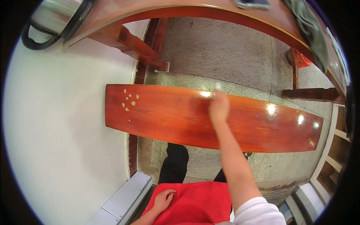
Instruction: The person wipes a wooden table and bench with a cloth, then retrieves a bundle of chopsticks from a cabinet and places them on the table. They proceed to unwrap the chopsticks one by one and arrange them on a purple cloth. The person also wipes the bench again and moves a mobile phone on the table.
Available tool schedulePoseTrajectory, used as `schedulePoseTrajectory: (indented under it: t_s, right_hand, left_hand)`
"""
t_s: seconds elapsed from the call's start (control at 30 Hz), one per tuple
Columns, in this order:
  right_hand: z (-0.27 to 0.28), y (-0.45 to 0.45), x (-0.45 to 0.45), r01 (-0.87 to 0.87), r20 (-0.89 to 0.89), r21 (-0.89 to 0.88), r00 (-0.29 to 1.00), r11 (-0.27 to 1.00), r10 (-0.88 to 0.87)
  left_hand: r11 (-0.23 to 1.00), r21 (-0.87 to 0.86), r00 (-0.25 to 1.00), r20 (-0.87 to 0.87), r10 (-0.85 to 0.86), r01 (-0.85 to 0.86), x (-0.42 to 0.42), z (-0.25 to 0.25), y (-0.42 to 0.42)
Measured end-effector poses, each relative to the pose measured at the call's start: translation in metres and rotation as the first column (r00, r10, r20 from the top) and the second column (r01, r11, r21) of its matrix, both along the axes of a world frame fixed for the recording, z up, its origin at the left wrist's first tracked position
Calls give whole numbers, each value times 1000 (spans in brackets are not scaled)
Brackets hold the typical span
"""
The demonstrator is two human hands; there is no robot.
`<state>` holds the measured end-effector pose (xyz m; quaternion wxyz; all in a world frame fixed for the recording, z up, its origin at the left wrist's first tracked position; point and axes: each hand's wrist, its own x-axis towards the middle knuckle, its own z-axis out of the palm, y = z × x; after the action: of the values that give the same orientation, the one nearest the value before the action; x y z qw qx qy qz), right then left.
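Observation:
A long red-brown varnished wooden bench (174, 118) stretches across the view before me. My right hand (220, 108) reaches over its middle towards the far edge and is blurred by motion. A small whitish patch shows just past the fingertips; whether the hand holds something cannot be made out. Several pale chips (133, 103) are scattered at the bench's left end, well away from that hand. On the red apron (197, 201) over my lap rests my left hand (163, 199), its fingers loosely bent, thumb slightly apart, with nothing in it.
Beyond the bench stands a wooden table (197, 11) with a steel pot (57, 17), a phone-like object (253, 3) and a grey-green cloth (308, 28) on it. A white wall (70, 112) borders the left. White shelving (327, 157) stands at the right.

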<state>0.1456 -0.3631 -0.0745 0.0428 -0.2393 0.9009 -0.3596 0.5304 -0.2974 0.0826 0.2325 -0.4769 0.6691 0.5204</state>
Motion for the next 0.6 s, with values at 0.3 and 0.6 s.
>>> schedulePoseTrajectory:
  t_s: [0.3, 0.6]
  right_hand:
    - [49, -93, 208, -836, 241, 161, 549, 524, 801]
    - [64, 187, 80, 428, 50, 547, 841, 719, -539]
  left_hand:
    - [987, 58, 988, -45, 151, -148, 50, 33, -115]
    - [970, -234, 930, -340, -138, 58, -75, 58, -206]
